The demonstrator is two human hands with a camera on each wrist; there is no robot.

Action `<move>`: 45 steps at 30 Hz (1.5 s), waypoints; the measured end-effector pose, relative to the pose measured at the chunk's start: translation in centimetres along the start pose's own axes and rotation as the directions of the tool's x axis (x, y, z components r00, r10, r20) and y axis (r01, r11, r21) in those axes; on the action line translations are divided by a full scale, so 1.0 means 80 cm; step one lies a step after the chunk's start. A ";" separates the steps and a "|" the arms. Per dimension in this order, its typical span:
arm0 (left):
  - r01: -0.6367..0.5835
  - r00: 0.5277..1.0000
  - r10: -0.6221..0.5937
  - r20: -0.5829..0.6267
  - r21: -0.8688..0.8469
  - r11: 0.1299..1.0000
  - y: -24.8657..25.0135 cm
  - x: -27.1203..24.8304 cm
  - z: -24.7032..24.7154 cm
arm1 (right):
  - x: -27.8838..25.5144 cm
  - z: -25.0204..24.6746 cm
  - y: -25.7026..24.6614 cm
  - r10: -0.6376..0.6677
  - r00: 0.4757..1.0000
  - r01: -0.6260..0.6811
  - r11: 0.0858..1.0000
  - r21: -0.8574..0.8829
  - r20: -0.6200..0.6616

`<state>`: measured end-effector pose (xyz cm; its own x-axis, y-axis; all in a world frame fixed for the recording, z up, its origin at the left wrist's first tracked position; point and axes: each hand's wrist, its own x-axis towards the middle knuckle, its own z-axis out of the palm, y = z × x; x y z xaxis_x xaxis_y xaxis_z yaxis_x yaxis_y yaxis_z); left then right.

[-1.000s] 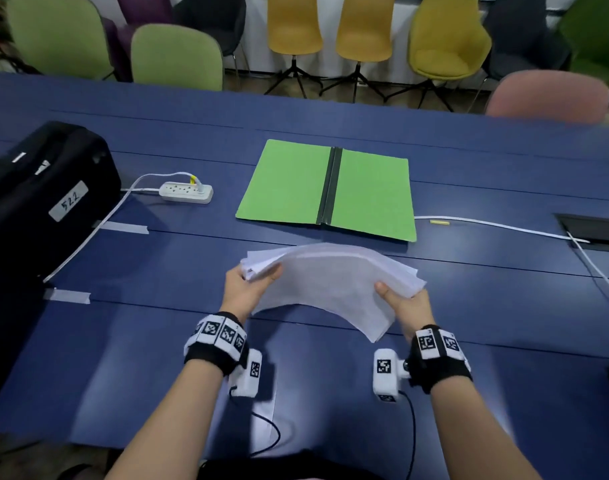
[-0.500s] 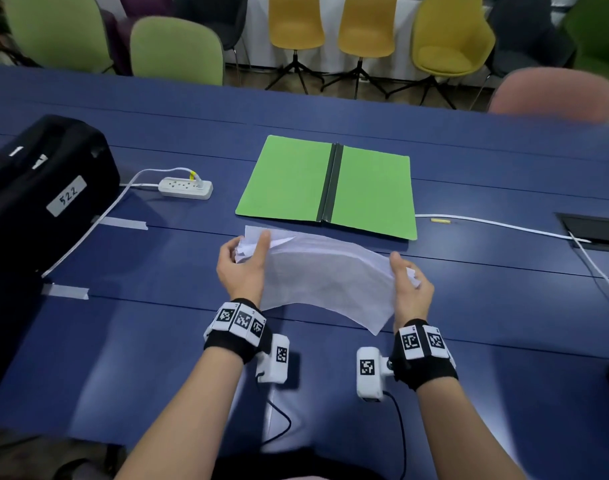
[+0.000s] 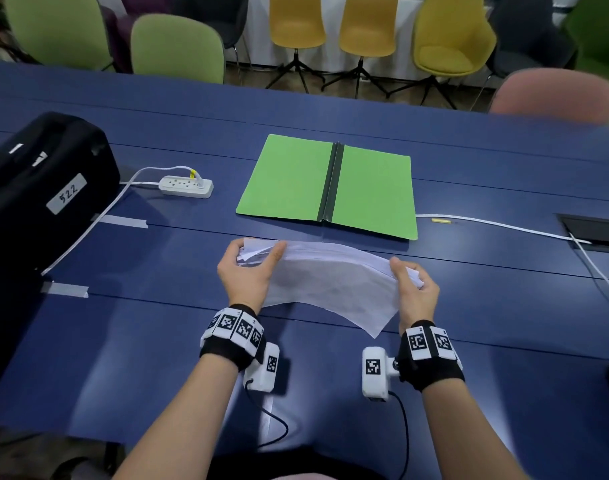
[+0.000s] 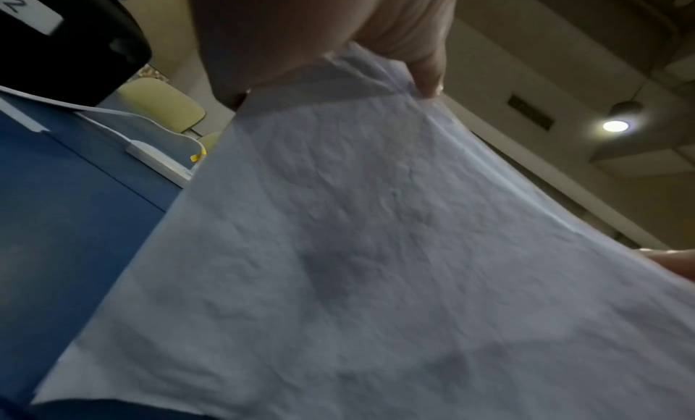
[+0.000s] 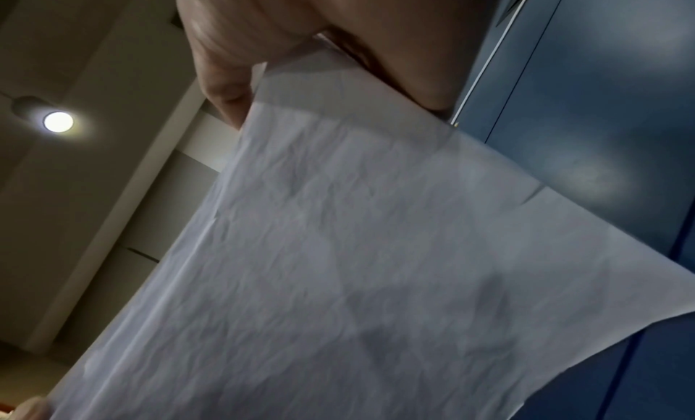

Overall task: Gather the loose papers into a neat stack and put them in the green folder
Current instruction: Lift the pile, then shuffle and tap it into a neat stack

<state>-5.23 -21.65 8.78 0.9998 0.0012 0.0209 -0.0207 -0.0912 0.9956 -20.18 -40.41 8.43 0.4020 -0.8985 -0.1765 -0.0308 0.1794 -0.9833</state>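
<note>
Nearest to the person, the left hand (image 3: 249, 273) and the right hand (image 3: 413, 292) each pinch one short end of the papers (image 3: 330, 282), thumbs on top and fingers (image 4: 427, 75) curled underneath, so the sheaf hangs above the blue bench (image 3: 157, 341) in an arch. The left end is visibly fanned and uneven, and the sheets look crumpled from below; I judge that if either grip slackens, a few leaves could slide out and scatter, or the ragged edges could catch on the folder's edge when the sheaf goes in. Just beyond lies the green folder (image 3: 289, 181), open flat with its dark spine up the middle, and nothing stands between it and the papers. Off to the left sit a white power strip (image 3: 186, 186) and a black case (image 3: 43, 188), a white cable (image 3: 497, 225) trails right, and chairs (image 3: 365, 26) line the far side.
</note>
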 end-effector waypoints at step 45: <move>-0.024 1.000 0.024 -0.003 -0.011 1.000 -0.003 0.014 -0.006 | -0.004 -0.002 0.004 0.033 0.999 -0.034 0.999 0.037 0.030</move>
<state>-4.09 -21.13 8.57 0.9990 0.0017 0.0450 -0.0447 -0.0805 0.9958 -20.51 -40.12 8.16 0.4284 -0.8794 -0.2074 -0.0107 0.2246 -0.9744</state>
